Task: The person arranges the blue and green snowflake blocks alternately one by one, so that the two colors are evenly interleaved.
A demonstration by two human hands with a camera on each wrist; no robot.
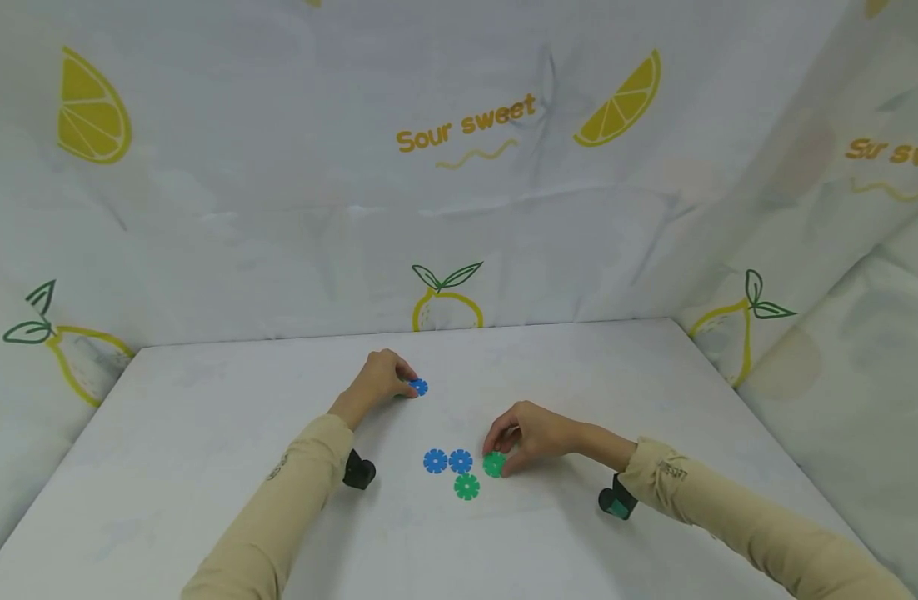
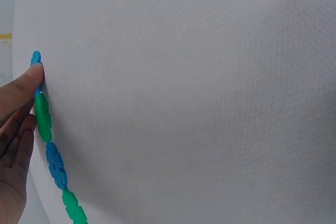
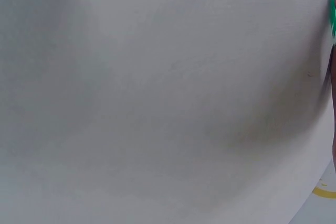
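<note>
In the head view my left hand (image 1: 380, 379) pinches a blue notched interlocking disc (image 1: 420, 387) between thumb and fingers, toward the back of the table. My right hand (image 1: 537, 432) holds a green notched disc (image 1: 493, 464) by its rim, thumb on one side and finger on the other. Left of it lie two blue discs (image 1: 435, 461) side by side, and a green disc (image 1: 466, 487) sits just in front. In the left wrist view, blue and green discs (image 2: 43, 118) line up nearly edge-on beside the left hand (image 2: 16, 140). A green edge (image 3: 333, 14) shows in the right wrist view.
The white table (image 1: 227, 433) meets a white, lemon-printed cloth (image 1: 279, 192) behind it and at the sides. A black wrist device (image 1: 359, 471) is under the left forearm, and another black device (image 1: 617, 498) is by the right cuff.
</note>
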